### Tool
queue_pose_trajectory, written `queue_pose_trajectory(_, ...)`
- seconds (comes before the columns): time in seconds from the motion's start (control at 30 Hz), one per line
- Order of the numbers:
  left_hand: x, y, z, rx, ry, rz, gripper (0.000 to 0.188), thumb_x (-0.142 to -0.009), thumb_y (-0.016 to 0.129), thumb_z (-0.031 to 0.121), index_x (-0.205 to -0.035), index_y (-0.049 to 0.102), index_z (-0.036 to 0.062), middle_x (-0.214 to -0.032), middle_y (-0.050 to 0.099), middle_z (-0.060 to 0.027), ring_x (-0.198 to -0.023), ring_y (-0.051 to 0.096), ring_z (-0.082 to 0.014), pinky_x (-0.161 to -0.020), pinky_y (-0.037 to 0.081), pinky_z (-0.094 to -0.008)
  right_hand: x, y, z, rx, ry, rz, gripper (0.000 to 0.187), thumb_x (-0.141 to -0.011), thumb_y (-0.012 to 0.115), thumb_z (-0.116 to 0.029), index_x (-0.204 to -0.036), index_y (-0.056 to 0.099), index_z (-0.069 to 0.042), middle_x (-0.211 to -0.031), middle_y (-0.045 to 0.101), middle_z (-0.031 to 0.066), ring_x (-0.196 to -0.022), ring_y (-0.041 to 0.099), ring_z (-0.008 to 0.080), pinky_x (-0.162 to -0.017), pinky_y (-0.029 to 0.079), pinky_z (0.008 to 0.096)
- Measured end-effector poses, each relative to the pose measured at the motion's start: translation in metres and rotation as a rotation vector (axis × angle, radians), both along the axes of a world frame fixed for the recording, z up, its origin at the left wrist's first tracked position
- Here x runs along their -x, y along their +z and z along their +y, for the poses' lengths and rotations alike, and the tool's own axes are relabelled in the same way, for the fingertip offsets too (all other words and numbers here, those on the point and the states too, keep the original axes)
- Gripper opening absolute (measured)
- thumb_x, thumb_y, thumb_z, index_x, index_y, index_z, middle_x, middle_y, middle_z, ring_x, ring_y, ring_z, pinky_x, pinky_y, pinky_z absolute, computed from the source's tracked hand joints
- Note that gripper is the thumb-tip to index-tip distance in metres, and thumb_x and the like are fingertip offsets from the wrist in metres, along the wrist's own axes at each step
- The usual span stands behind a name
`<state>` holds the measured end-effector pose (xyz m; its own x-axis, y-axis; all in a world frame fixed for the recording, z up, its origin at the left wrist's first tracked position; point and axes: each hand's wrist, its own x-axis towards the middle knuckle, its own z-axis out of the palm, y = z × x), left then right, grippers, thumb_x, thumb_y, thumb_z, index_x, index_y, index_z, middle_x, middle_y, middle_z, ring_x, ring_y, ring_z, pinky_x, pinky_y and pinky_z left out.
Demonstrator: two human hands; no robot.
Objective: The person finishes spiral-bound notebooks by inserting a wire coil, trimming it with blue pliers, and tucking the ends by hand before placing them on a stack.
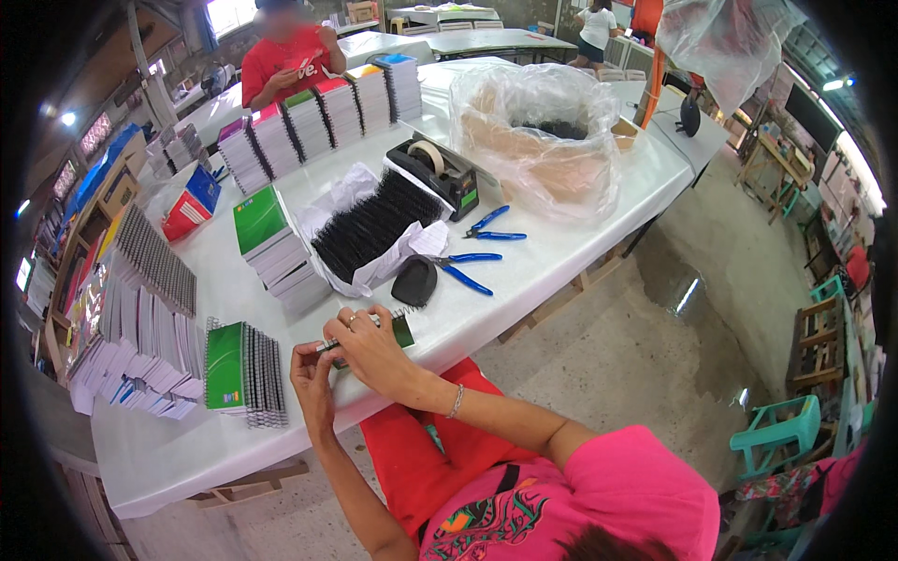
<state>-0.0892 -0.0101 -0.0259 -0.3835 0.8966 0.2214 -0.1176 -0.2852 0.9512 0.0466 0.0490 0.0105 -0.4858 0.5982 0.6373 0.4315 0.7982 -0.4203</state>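
At the counter's (524,271) near edge:
Notebook: my green spiral notebook (400,329) lies there, under both hands.
Left hand: my left hand (313,374) pinches its spine end.
Right hand: my right hand (367,344) closes over it.
Beside: 2 blue pliers (468,266) farther in.

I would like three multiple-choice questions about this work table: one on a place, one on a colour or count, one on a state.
1. Where does the tape dispenser stand?
A. On the floor
B. On the white table, beside the bag-lined box
C. On a green chair

2. What colour are the handles of the two pliers?
A. Blue
B. Red
C. Yellow

3. What are the person's hands doing?
A. Resting flat on the table
B. Holding scissors
C. Left hand and right hand together hold a small green spiral notebook

Answers: 1 B, it sits on the tabletop next to the plastic-lined box. 2 A, both pairs show blue grips. 3 C, both hands close around the notebook at the table edge.
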Motion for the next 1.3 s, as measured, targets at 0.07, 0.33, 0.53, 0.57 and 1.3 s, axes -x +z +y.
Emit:
queue_pose_trajectory(0.07, -0.001, -0.001, 0.001, 0.01, 0.039, -0.016, 0.016, -0.091, 0.065, 0.003, -0.103, 0.056, 0.0032, -0.095, 0.06, -0.0025, -0.085, 0.055, -0.0072, -0.079, 0.044, -0.0231, -0.001, 0.001, 0.001, 0.011, 0.005, -0.01, 0.013, -0.088, 0.061, -0.012, -0.1, 0.058, -0.011, -0.097, 0.052, 0.0066, -0.096, 0.053, 0.0231, -0.095, 0.028, 0.0449)
queue_pose_trajectory(0.33, -0.003, 0.0, 0.001, -0.023, 0.034, -0.05, 0.012, -0.09, 0.066, 0.002, -0.099, 0.057, 0.0031, -0.096, 0.064, -0.0045, -0.086, 0.058, -0.0083, -0.08, 0.046, -0.0233, -0.002, 0.005, -0.001, -0.015, 0.042, 0.043, 0.012, -0.085, 0.061, -0.012, -0.096, 0.058, -0.008, -0.096, 0.053, 0.0098, -0.097, 0.053, 0.0261, -0.094, 0.03, 0.0459)
queue_pose_trajectory(0.53, 0.0, -0.003, 0.001, -0.034, 0.016, -0.082, 0.014, -0.089, 0.067, 0.002, -0.099, 0.058, 0.004, -0.1, 0.065, -0.0054, -0.092, 0.059, -0.01, -0.086, 0.045, -0.0263, -0.001, 0.006, -0.002, -0.007, 0.021, 0.03, 0.008, -0.087, 0.059, -0.01, -0.094, 0.059, -0.007, -0.096, 0.053, 0.01, -0.097, 0.053, 0.0262, -0.093, 0.031, 0.0446)
queue_pose_trajectory(0.57, -0.001, -0.003, 0.001, -0.007, 0.014, -0.096, 0.016, -0.088, 0.069, 0.004, -0.099, 0.058, 0.0054, -0.099, 0.064, -0.0035, -0.094, 0.057, -0.0101, -0.089, 0.041, -0.0268, -0.001, 0.005, -0.001, -0.008, 0.021, 0.029, 0.008, -0.087, 0.059, -0.01, -0.094, 0.059, -0.007, -0.096, 0.053, 0.01, -0.097, 0.053, 0.0262, -0.093, 0.031, 0.0446)
queue_pose_trajectory(1.3, 0.0, -0.008, 0.003, -0.01, 0.066, -0.081, 0.011, -0.087, 0.071, 0.005, -0.095, 0.063, 0.0032, -0.099, 0.068, -0.0055, -0.093, 0.058, -0.01, -0.087, 0.044, -0.0261, -0.004, 0.007, 0.006, 0.073, 0.151, 0.06, 0.01, -0.087, 0.061, -0.01, -0.096, 0.059, -0.006, -0.096, 0.052, 0.0104, -0.096, 0.051, 0.0292, -0.088, 0.036, 0.0419)
